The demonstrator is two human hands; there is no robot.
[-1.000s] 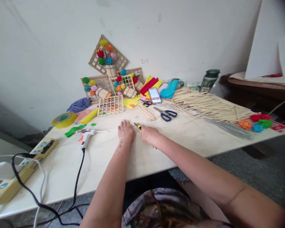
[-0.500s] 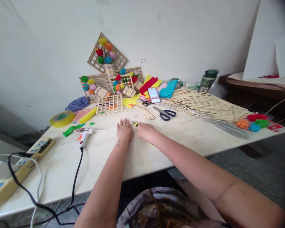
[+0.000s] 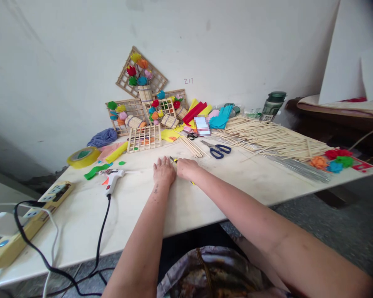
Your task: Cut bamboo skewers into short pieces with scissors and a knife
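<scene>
My left hand [image 3: 163,171] lies flat on the pale table [image 3: 136,219], fingers stretched forward. Whether something thin is pressed under it I cannot tell. Close to its right side, my right hand [image 3: 186,169] is closed around a yellow and black utility knife [image 3: 175,160]. The knife's narrow dark tip points forward and left, near the left fingertips. A bit of its yellow end shows below the right hand; the rest is hidden in the fist. Ahead of the hands lie a small bundle of sticks [image 3: 191,145] and dark-handled scissors [image 3: 216,150].
At left are a white glue gun [image 3: 113,179], yellow tape roll [image 3: 83,157] and power strip [image 3: 34,223] with cords. Stick lattices with paper flowers [image 3: 143,74] lean on the wall. Many loose sticks [image 3: 273,138] and metal wires [image 3: 301,167] cover the right side, near a bottle [image 3: 273,105].
My right hand and the knife have shifted slightly left, closer to my left hand, and the knife is turned a little. The left hand stays flat. The view has shifted slightly.
</scene>
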